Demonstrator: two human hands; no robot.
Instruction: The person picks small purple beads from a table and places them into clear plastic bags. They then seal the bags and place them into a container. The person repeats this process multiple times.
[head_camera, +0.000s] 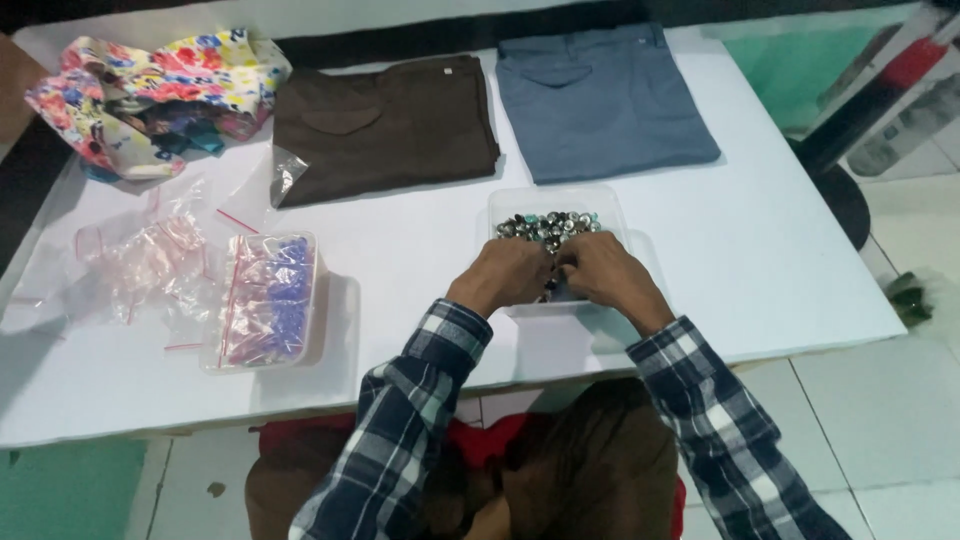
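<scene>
A clear plastic tub (607, 206) sits on the white table (420, 260) in front of me, filled with several small metal and teal buttons (548, 225). My left hand (502, 275) and my right hand (600, 270) meet over the near half of the tub, fingers curled down among the buttons. The fingertips are bunched together and hide whatever lies between them. Both sleeves are blue and white plaid.
A second clear tub (262, 300) with small plastic bags of blue pieces stands at the left, beside loose empty zip bags (140, 262). Folded brown trousers (385, 125) and folded grey-blue trousers (600, 100) lie at the back. A floral cloth (150, 90) is heaped far left.
</scene>
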